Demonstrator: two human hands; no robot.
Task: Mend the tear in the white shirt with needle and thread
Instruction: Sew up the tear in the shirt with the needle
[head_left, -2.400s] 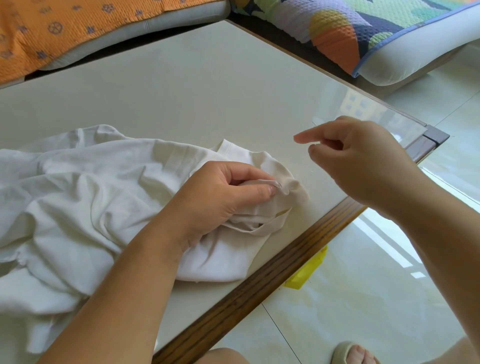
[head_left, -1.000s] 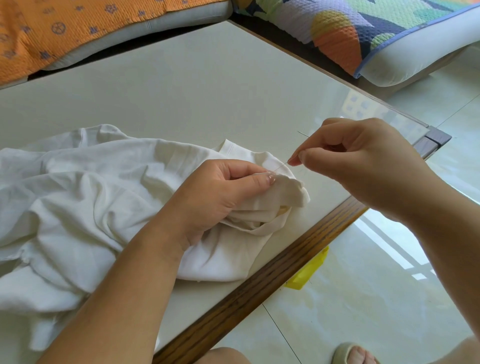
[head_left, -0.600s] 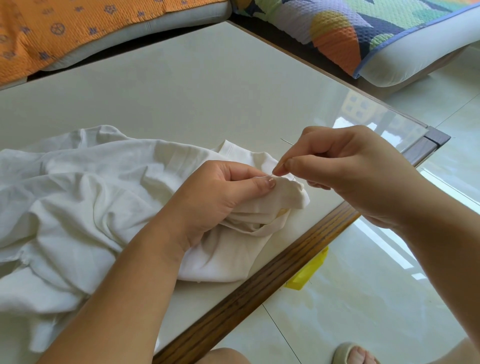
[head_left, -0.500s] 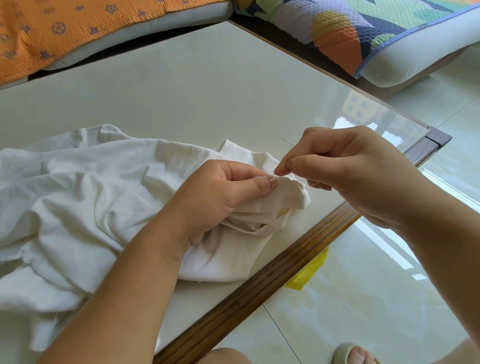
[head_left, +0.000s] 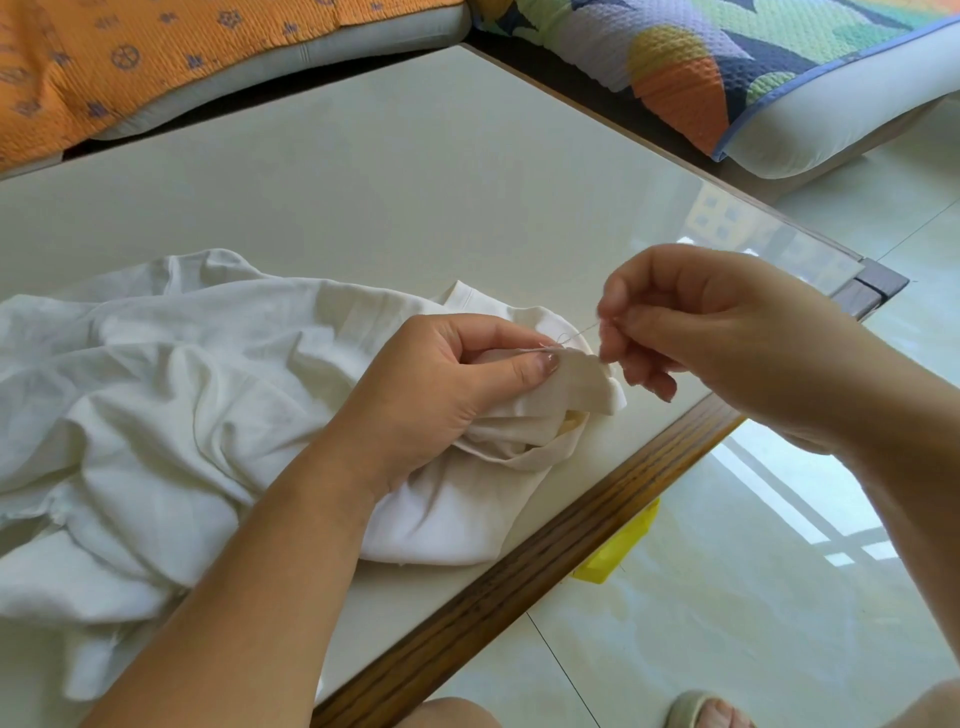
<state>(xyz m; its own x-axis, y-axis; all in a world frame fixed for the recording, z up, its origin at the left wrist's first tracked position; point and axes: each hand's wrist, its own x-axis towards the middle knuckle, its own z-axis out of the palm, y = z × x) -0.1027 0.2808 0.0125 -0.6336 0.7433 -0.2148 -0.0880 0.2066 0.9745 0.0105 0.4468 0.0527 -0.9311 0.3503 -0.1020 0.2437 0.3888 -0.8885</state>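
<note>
A fold of the white shirt (head_left: 156, 389) is pinched in the left hand (head_left: 441, 395) near the counter (head_left: 363, 182) edge. From the fold a thread (head_left: 579, 332) slants up and right into the pinching right hand (head_left: 727, 343) just beside it. No needle can be told apart.

— What sort of place are you sitting in?

— At home, a living room by the look of it. My desk (head_left: 415, 182) has a pale glossy top and a wooden rim (head_left: 519, 577).

— What makes it a home?

— Beyond the far edge lies a padded seat under an orange quilted cover (head_left: 156, 52) with small blue motifs. Past the far right corner there's a second cushion (head_left: 701, 62), quilted in green, orange and navy patches. Below the near edge the floor (head_left: 727, 623) is glossy pale tile with bright window shapes mirrored in it, and my toes show there in a slipper (head_left: 696, 709). My crumpled white shirt (head_left: 156, 389) lies on the desk's left side.
</note>
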